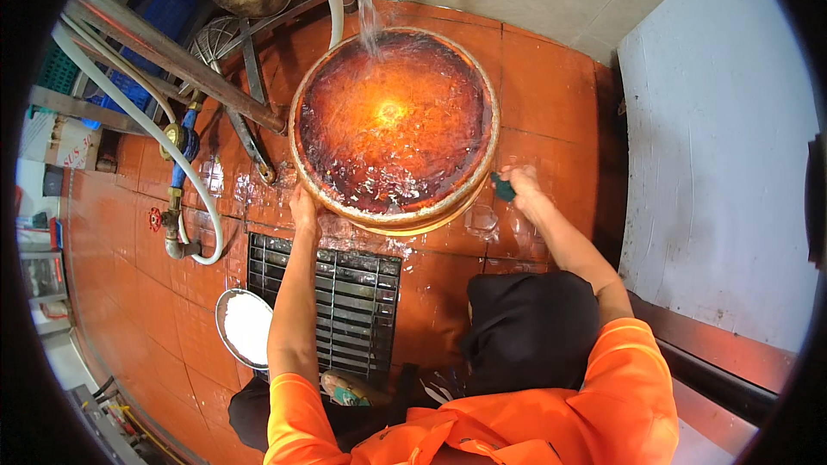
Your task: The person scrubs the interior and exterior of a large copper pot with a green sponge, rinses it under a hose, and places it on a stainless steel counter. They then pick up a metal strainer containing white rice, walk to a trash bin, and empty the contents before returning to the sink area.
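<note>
Wet orange floor tiles are surrounding a wide round vessel, which is standing on them just beyond a drain grating, with water pouring onto it from above. The left grip is meeting its near-left side, fingers partly hidden, so how far they are closing I cannot tell. The right grip is pinching a green scouring pad, probably soft, just beside the wall. The vessel is looking stiff, heavy and slippery; opposite sides of its rim are offering the likeliest hold.
</note>
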Demonstrator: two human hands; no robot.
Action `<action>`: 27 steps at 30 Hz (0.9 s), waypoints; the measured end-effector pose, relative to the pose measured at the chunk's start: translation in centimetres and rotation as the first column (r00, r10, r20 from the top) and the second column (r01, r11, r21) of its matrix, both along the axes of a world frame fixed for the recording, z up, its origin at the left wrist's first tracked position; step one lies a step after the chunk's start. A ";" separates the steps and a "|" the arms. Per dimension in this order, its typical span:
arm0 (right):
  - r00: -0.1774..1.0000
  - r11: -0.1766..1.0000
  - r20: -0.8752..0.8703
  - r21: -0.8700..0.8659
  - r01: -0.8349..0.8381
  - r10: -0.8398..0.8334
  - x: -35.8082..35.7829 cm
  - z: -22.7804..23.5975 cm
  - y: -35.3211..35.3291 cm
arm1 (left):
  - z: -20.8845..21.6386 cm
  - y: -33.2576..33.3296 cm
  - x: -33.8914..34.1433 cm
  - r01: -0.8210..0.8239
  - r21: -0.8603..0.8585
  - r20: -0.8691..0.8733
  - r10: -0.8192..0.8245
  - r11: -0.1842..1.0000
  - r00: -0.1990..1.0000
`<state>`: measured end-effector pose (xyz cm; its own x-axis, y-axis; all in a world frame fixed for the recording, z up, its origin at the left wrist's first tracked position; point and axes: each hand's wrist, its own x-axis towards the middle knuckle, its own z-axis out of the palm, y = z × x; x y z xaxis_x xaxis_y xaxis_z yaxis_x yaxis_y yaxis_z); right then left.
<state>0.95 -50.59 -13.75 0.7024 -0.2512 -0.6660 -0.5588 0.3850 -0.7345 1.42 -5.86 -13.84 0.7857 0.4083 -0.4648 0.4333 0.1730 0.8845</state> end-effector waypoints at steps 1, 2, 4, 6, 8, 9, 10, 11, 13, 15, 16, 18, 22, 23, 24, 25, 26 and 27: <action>0.998 0.999 -0.053 -0.004 0.038 -0.038 -0.1 0.7 1.2 | 2.1 -1.4 -0.1 -0.030 -0.084 0.083 0.037 0.996 0.996; 0.997 0.994 -0.004 -0.082 0.074 -0.075 -0.4 0.8 2.3 | 2.3 -2.1 0.3 -0.034 -0.127 0.070 0.043 0.991 0.997; 0.998 0.988 -0.011 -0.138 0.065 -0.067 0.1 -1.0 1.8 | 3.3 -2.7 1.1 -0.044 -0.211 0.071 0.060 0.977 0.996; 0.999 0.972 0.034 -0.237 0.004 0.004 0.3 -2.7 1.9 | 1.7 -1.9 1.5 -0.028 -0.141 0.053 0.036 0.990 0.998; 0.999 0.936 0.019 -0.350 -0.038 0.047 0.4 -3.0 1.8 | 3.7 -3.6 0.7 0.006 -0.156 -0.049 -0.014 0.988 0.999; 0.997 0.916 -0.009 -0.396 -0.072 0.074 0.8 -2.6 2.8 | 4.3 -3.5 0.3 0.007 -0.122 -0.058 -0.014 0.992 0.998; 0.993 0.891 -0.043 -0.438 -0.118 0.110 0.8 -2.2 4.0 | 5.2 -3.4 -0.5 -0.075 -0.100 -0.048 0.070 0.992 0.996; 0.990 0.873 -0.050 -0.466 -0.143 0.135 0.8 -1.7 5.0 | 2.1 -1.2 -0.4 -0.032 -0.102 -0.015 0.031 0.994 0.999; 0.978 0.820 -0.081 -0.535 -0.206 0.193 0.3 -0.4 5.2 | 3.6 -1.9 -2.1 0.084 -0.100 0.159 -0.068 0.991 0.985; 0.981 0.874 -0.095 -0.444 -0.196 0.171 1.2 1.5 3.1 | 1.9 -1.9 -2.0 0.037 0.016 -0.038 -0.037 0.999 0.999; 0.973 0.849 0.034 -0.497 -0.180 0.226 2.7 2.7 2.0 | 1.4 -2.0 -2.6 0.000 0.053 -0.098 0.005 0.999 0.995; 0.891 0.886 0.368 -0.457 -0.075 0.265 7.3 5.6 -0.6 | -0.4 -2.2 -4.4 -0.053 -0.020 -0.107 0.051 0.998 0.993; 0.826 0.867 0.345 -0.397 -0.302 0.446 15.2 11.4 -0.4 | -0.9 -4.3 -6.5 -0.214 -0.184 -0.259 0.163 0.959 0.952; 0.799 0.788 0.278 -0.507 -0.350 0.534 15.9 11.7 0.6 | -1.6 -4.4 -6.6 -0.206 -0.152 -0.241 0.166 0.967 0.956; 0.769 0.693 0.195 -0.604 -0.395 0.609 16.2 11.7 1.6 | -1.7 -5.0 -6.9 -0.198 -0.120 -0.230 0.167 0.973 0.959; 0.736 0.583 0.103 -0.687 -0.434 0.669 16.3 11.8 2.2 | -1.8 -5.5 -7.1 -0.188 -0.088 -0.219 0.165 0.978 0.962; 0.722 0.524 0.073 -0.738 -0.425 0.688 15.7 12.0 2.4 | -1.7 -5.7 -7.4 -0.157 -0.030 -0.217 0.147 0.987 0.965; 0.703 0.463 0.047 -0.783 -0.415 0.710 14.9 12.2 2.7 | -1.7 -5.6 -7.6 -0.132 0.032 -0.212 0.136 0.991 0.968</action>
